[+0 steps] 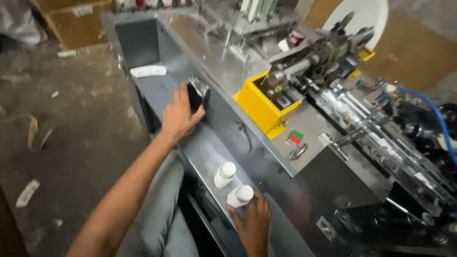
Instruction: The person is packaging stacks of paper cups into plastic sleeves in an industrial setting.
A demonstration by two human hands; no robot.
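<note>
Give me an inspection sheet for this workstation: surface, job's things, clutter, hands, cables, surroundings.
Surface: grey metal shelf along the front of a packing machine with a yellow housing.
Job's things: two small white bottles; near bottle at the right hand, second bottle beside it; a dark object in the left hand.
Clutter: a white folded piece at the shelf's far end.
Hands: left hand grips the dark object; right hand touches the near bottle, not closed round it.
Cables: blue hose at the machine's right.
Surroundings: dirty floor with paper scraps; cardboard box behind.
</note>
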